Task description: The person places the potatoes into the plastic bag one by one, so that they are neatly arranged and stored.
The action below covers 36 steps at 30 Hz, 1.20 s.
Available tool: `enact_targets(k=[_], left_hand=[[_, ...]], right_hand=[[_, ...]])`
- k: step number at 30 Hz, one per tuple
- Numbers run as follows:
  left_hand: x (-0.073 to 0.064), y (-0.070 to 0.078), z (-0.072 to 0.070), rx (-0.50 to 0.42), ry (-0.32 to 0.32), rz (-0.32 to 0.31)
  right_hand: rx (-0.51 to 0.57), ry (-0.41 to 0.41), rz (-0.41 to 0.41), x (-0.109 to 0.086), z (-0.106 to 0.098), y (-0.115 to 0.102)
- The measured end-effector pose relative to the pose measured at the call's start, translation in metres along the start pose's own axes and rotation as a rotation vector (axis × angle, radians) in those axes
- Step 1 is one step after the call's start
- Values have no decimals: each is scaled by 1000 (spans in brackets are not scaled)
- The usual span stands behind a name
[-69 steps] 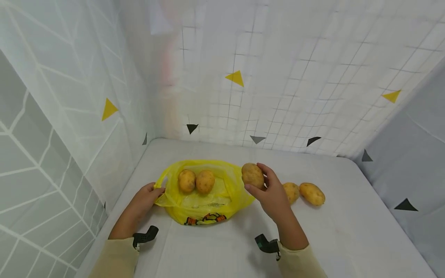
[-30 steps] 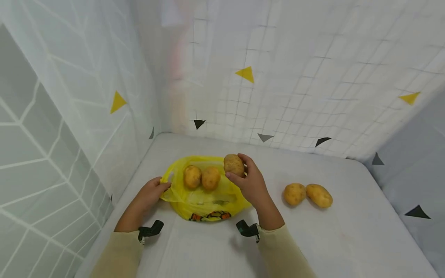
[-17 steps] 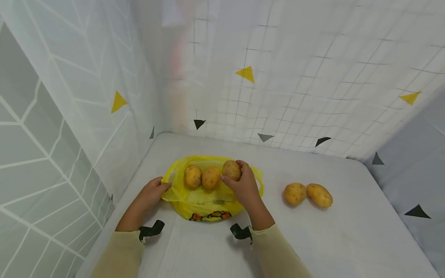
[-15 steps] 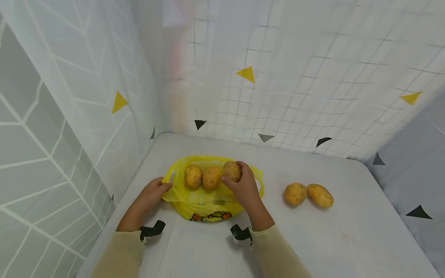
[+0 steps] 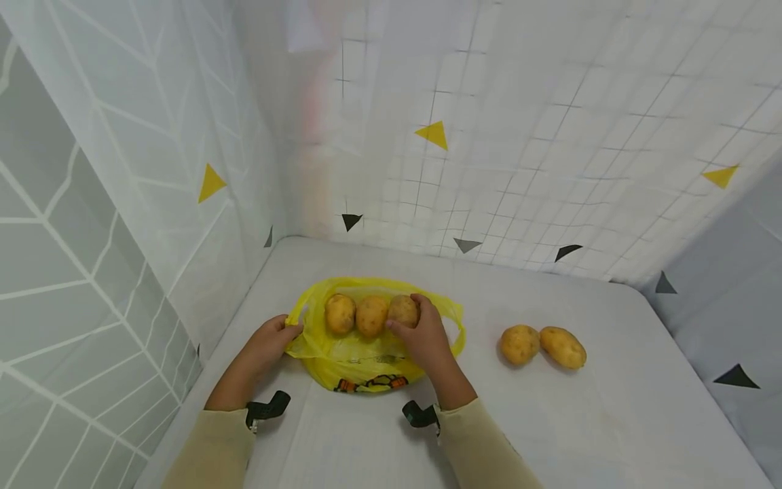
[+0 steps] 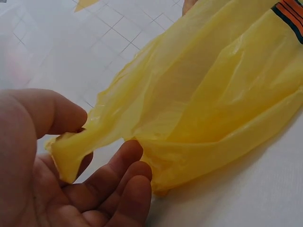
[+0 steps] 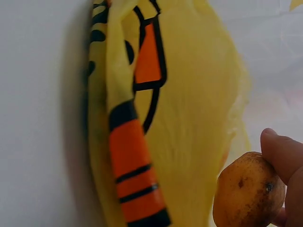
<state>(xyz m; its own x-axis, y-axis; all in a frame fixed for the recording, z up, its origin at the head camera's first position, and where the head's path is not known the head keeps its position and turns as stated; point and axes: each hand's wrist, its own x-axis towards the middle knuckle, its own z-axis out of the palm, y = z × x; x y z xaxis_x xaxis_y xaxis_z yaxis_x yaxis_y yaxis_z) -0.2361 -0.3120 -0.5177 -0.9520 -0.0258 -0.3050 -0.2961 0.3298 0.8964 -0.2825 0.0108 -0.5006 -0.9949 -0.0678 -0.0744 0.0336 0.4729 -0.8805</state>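
Observation:
A yellow plastic bag (image 5: 360, 365) lies on the table with its mouth spread wide. My left hand (image 5: 265, 345) pinches the handle at the bag's left side; in the left wrist view thumb and forefinger grip the yellow film (image 6: 71, 153). Inside the bag two potatoes rest side by side, a left potato (image 5: 339, 314) and a middle potato (image 5: 371, 316). Just right of them, my right hand (image 5: 425, 339) holds a third potato (image 5: 403, 311) between thumb and fingers, within the bag's opening. The right wrist view shows this potato (image 7: 248, 191) beside the thumb.
Two more potatoes, a round one (image 5: 520, 344) and a longer one (image 5: 563, 348), lie touching on the white table (image 5: 611, 407) to the right. A patterned sheet (image 5: 519, 136) hangs behind the table, and another (image 5: 79, 272) along the left side.
My right hand has carried the third potato left from above the bag's right edge and lowered it beside the other two. The left hand has kept its grip on the handle.

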Motion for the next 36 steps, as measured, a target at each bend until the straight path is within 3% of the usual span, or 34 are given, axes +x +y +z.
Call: enact_targets(k=[23, 36], left_hand=[[1, -2, 0, 22, 4, -20], [0, -1, 1, 3, -4, -24]], right_hand=[[-77, -25, 9, 9, 10, 22], [-113, -17, 11, 7, 12, 22]])
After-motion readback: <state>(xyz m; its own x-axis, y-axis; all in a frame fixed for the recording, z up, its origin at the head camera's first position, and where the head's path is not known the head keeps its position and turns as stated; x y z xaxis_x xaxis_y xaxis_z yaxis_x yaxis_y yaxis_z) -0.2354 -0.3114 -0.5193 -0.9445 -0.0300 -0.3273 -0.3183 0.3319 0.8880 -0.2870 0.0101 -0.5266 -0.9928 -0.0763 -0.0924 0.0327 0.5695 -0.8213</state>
